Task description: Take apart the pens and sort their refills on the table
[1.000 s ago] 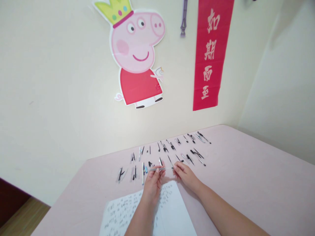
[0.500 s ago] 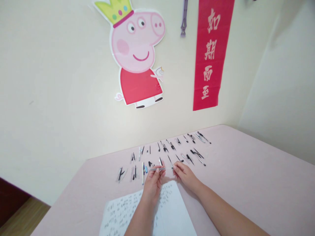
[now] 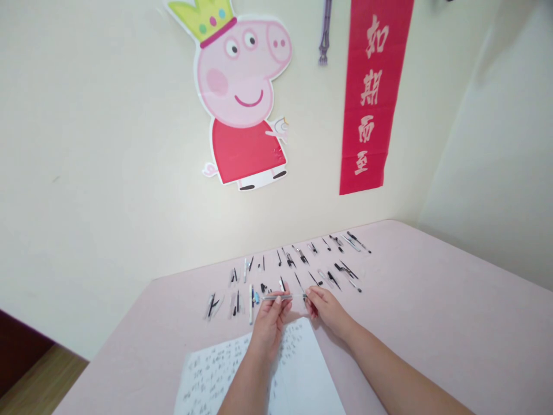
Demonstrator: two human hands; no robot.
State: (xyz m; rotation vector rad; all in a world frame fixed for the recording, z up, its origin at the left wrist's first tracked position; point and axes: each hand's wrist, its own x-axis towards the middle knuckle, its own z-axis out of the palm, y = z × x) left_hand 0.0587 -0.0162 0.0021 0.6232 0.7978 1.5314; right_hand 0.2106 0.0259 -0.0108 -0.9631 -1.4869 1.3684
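Note:
A slim pen [image 3: 297,296] with a clear, greyish barrel lies almost level between my two hands above the table. My left hand [image 3: 268,323] is closed on its left part, the thumb pressed along the barrel. At the pen's right end, a small dark part shows where the fingers of my right hand [image 3: 327,308] pinch it. Whether that dark part is a cap or an end plug is too small to tell. Below my left wrist is a sheet of paper [image 3: 313,369] covered partly with handwriting.
Two rows of pens, refills and caps, many apart in pieces, lie beyond my hands, among them a pale pen [image 3: 251,305] and a blue cap [image 3: 257,298]. The pink table [image 3: 432,311] meets a wall with a cartoon pig cutout [image 3: 246,150] and a red banner [image 3: 367,115].
Both hands stay nearly in place on the pen. The right fingers have shifted very slightly to the right, with a little more of the dark end showing.

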